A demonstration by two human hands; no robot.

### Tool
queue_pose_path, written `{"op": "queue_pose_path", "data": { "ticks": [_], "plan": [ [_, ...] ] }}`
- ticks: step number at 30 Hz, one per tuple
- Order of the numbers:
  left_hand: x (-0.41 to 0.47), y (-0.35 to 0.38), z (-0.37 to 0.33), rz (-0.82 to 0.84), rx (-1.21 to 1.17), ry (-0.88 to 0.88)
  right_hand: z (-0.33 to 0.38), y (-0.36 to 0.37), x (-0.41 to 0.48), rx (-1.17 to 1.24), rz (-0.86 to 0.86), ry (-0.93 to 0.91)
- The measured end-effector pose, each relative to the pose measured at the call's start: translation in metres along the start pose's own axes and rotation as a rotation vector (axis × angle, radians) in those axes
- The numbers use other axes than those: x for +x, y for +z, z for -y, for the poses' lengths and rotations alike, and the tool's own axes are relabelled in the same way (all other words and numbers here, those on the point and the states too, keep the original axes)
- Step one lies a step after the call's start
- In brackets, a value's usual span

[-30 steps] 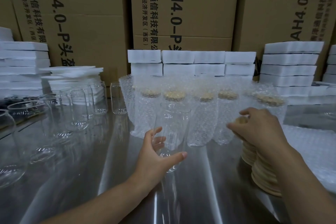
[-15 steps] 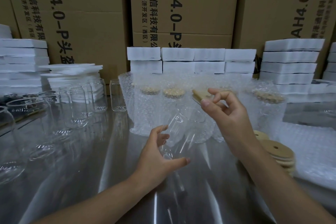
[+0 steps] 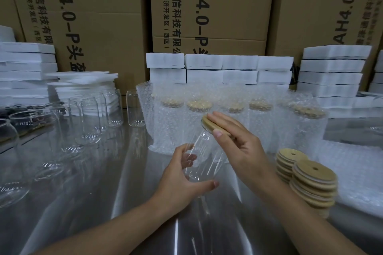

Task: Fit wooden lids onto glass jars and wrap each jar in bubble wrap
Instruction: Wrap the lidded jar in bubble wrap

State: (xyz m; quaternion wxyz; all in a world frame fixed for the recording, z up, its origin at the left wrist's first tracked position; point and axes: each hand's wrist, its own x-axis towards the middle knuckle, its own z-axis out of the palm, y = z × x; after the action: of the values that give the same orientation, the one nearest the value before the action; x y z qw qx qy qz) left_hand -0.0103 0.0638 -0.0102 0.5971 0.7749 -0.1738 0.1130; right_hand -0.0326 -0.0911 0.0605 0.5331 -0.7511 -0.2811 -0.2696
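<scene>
Clear glass jar (image 3: 204, 157) is held off the shiny metal desk (image 3: 103, 203), tilted with its mouth up and away from you. Your left hand (image 3: 180, 184) grips it, fingers wrapped round the lower body. Your right hand (image 3: 242, 147) has the round wooden lid (image 3: 208, 123) at the mouth, flat fingers on top, thumb pinching the near edge. Step looks like lidding; can't tell if it's seated. Next: square the lid to the rim, press evenly, then reach for the bubble wrap sheet (image 3: 356, 172) on your right.
</scene>
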Motion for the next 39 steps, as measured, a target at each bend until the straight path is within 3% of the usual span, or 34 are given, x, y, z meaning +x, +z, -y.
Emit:
{"op": "queue_pose_path", "data": {
  "ticks": [11, 20, 22, 26, 28, 30, 35, 39],
  "plan": [
    [0.003, 0.001, 0.002, 0.001, -0.012, 0.010, -0.005, 0.001, 0.002, -0.110, -0.039, -0.042],
    [0.000, -0.001, -0.001, -0.045, -0.159, -0.003, 0.010, -0.014, -0.003, -0.378, 0.054, 0.100],
    [-0.001, -0.003, -0.002, -0.071, -0.211, -0.001, 0.011, -0.030, -0.004, -0.450, -0.044, 0.167],
    [0.001, -0.006, -0.008, -0.129, -0.281, 0.020, 0.012, -0.087, -0.003, -0.536, -0.429, 0.249],
    [0.001, -0.006, -0.010, -0.146, -0.300, 0.021, 0.006, -0.125, -0.003, -0.749, -0.529, 0.347],
    [0.003, -0.007, -0.010, -0.157, -0.312, 0.024, -0.006, -0.159, -0.005, -0.885, -0.503, 0.555],
    [0.004, -0.008, -0.008, -0.145, -0.313, 0.032, -0.045, -0.180, -0.024, -1.155, -0.044, 1.166],
    [0.001, -0.008, -0.009, -0.126, -0.308, 0.045, -0.056, -0.175, -0.034, -1.179, -0.156, 1.168]
  ]
}}
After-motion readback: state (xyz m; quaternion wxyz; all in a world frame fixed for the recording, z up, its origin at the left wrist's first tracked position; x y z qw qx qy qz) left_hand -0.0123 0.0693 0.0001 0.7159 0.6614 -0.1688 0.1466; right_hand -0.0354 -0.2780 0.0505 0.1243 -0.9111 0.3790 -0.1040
